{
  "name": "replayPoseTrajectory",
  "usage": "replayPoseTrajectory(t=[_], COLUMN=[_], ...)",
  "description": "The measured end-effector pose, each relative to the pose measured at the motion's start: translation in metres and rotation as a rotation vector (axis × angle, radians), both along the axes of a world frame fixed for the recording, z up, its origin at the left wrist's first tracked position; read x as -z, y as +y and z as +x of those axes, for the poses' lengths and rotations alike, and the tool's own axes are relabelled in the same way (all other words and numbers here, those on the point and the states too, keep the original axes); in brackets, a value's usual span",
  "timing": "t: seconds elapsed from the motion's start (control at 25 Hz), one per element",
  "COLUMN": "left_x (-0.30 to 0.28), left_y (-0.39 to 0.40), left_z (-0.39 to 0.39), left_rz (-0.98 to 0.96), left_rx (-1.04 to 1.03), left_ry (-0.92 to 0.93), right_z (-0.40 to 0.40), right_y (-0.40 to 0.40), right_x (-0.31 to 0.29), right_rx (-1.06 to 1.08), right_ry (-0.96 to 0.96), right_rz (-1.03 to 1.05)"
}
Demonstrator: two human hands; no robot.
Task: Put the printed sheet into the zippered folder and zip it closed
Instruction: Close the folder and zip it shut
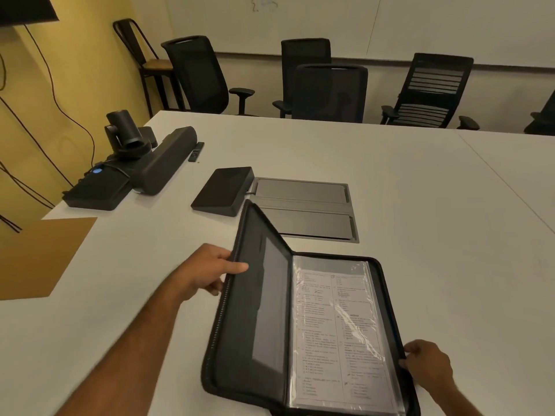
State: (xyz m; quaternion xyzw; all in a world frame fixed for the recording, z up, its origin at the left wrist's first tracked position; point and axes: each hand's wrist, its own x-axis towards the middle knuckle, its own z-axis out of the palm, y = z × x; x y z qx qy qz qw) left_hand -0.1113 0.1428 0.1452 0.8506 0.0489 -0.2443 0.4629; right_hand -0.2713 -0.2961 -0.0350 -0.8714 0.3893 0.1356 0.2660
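1. So my left hand pinches the zippered folder cover, half raised.
2. Right hand grips its right edge; printed sheet already sits inside.
3. Next I reckon: fold shut, zip.

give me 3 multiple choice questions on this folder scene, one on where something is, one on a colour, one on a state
1. Where does the printed sheet lie?
A. on the brown board
B. in the right half of the zippered folder, under clear plastic
C. on the tablet

2. What colour is the round light on the box at the table's far left?
A. red
B. green
C. blue

3. How does the folder stand?
A. open, left cover raised
B. zipped shut
C. lying closed, unzipped

Answers:
1 B, the sheet shows through the clear sleeve on the right half.
2 C, the light glows blue.
3 A, the left hand grips the raised cover's edge while the right hand holds the right edge.
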Motion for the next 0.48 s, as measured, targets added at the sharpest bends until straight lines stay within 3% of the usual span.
replayPoseTrajectory(t=[0.12, 0.2, 0.32, 0.4, 0.48], left_x=[-0.010, -0.009, -0.006, -0.001, 0.007], left_y=[-0.053, -0.085, -0.126, -0.148, -0.165], left_z=[-0.012, -0.021, -0.031, -0.038, -0.044], left_rz=[-0.160, -0.258, -0.291, -0.329, -0.332], left_rx=[0.046, 0.043, 0.076, 0.096, 0.114], left_ry=[-0.035, -0.018, -0.017, -0.013, -0.015], right_z=[-0.002, 0.002, 0.018, 0.030, 0.039], right_y=[0.011, 0.025, 0.059, 0.082, 0.096], right_x=[-0.011, -0.027, -0.070, -0.109, -0.140], right_rx=[-0.066, -0.105, -0.049, -0.006, -0.029], right_ry=[-0.019, -0.180, -0.477, -0.580, -0.625], right_rz=[-0.068, -0.058, 0.377, 0.710, 0.884])
